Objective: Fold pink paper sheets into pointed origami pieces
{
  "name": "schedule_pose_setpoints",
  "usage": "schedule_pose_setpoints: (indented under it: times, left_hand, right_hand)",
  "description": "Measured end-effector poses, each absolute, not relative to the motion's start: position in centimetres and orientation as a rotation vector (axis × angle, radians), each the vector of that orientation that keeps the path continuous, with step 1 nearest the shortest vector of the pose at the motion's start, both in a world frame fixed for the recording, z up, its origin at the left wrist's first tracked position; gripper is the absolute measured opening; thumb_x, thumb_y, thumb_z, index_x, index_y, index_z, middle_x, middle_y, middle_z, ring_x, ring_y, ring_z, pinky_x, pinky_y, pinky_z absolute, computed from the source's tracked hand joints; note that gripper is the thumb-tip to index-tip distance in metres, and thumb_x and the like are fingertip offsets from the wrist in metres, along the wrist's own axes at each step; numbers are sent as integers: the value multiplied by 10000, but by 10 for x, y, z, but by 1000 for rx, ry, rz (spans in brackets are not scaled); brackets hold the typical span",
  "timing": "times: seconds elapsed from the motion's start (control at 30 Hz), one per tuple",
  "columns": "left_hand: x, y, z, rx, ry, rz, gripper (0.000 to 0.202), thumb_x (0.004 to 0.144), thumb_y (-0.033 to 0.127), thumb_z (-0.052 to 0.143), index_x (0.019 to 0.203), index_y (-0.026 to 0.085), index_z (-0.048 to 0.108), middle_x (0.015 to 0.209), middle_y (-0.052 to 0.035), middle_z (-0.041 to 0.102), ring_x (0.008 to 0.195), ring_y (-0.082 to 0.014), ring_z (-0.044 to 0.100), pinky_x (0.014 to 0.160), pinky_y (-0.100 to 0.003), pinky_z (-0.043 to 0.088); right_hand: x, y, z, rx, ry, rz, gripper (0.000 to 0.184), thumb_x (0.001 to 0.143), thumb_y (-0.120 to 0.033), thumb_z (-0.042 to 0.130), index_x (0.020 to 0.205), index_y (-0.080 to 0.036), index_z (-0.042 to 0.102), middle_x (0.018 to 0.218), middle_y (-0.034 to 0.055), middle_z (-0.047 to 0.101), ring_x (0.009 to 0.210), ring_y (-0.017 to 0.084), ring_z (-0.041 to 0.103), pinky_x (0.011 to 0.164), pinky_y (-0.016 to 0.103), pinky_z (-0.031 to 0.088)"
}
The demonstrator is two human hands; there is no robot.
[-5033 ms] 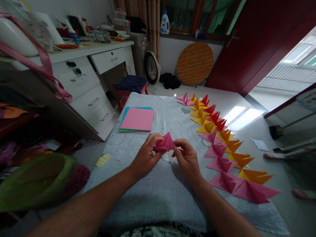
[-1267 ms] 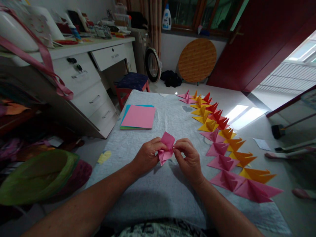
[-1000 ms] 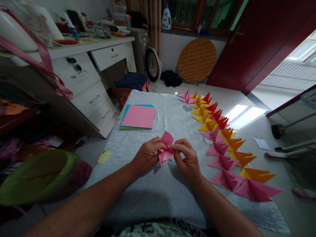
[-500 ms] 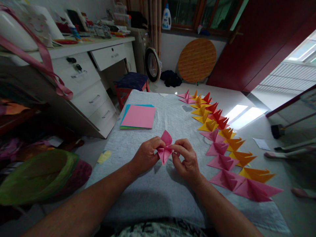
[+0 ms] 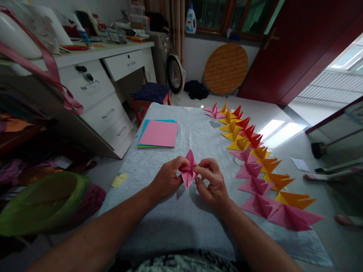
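Observation:
A partly folded pink origami paper (image 5: 188, 176) is held just above the cloth-covered table (image 5: 195, 128), its upper and lower points spread apart. My left hand (image 5: 168, 176) pinches its left side between thumb and fingers. On the other side, my right hand (image 5: 212, 183) has its index finger and thumb on the paper's right edge, the other fingers curled. Beyond my hands lies a stack of square paper (image 5: 160, 134), pink on top with blue and green edges showing. To the right stand rows of folded paper cranes, among them a pink crane (image 5: 255, 186) and an orange crane (image 5: 293, 199).
A white desk with drawers (image 5: 87, 85) stands at the left, a green-lined bin (image 5: 51, 200) below it. Past the table are a stool (image 5: 151, 92), a washing machine with its door open (image 5: 175, 73) and a round wooden board (image 5: 226, 68).
My right index finger has moved slightly left onto the middle of the pink paper. The paper's upper point looks narrower. My left hand keeps its grip.

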State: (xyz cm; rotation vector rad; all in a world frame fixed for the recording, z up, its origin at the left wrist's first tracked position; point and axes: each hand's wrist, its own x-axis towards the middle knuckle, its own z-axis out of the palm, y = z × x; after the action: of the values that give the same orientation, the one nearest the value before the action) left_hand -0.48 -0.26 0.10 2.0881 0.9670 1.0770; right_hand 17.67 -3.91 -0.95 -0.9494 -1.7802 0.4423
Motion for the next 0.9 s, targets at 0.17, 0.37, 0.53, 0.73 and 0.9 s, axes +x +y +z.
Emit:
schedule_pose_setpoints:
  times: [0.17, 0.37, 0.53, 0.73, 0.9]
  left_hand:
    - [-5, -2, 2, 2105, 926, 1094, 87, 863, 199, 655, 851, 194, 569, 752, 46, 603, 658, -101, 552, 645, -208, 428]
    - [-6, 0, -1, 2129, 841, 1105, 40, 876, 148, 644, 862, 183, 629, 810, 9, 655, 747, -125, 608, 711, -225, 459]
    - [-6, 3, 0, 2123, 769, 1141, 53, 893, 146, 639, 905, 186, 671, 839, -7, 683, 786, -133, 631, 734, -229, 471]
    - [-6, 3, 1, 2096, 843, 1110, 89, 895, 142, 633, 820, 180, 660, 774, 7, 646, 734, -124, 604, 701, -224, 445]
    - [-4, 2, 0, 2083, 847, 1083, 101, 899, 162, 635, 799, 178, 643, 772, 8, 628, 738, -124, 585, 701, -223, 433]
  right_hand:
    - [177, -39, -11, -967, -1776, 451, 312, 820, -72, 561, 1057, -237, 679, 1027, 68, 521, 882, 186, 570, 712, 331, 511]
    - [176, -38, -8, -969, -1757, 442, 255, 831, -74, 559, 998, -220, 685, 991, 64, 529, 852, 176, 569, 694, 312, 505]
    - [174, -37, -9, -961, -1728, 449, 244, 828, -71, 580, 1003, -215, 671, 969, 50, 532, 763, 139, 545, 592, 253, 481]
    - [174, -36, -11, -991, -1643, 470, 185, 865, -87, 616, 988, -224, 640, 941, 22, 537, 694, 108, 532, 577, 234, 476]
    - [175, -36, -10, -984, -1680, 409, 160, 890, -90, 607, 948, -224, 672, 909, 26, 541, 755, 133, 561, 606, 245, 482]
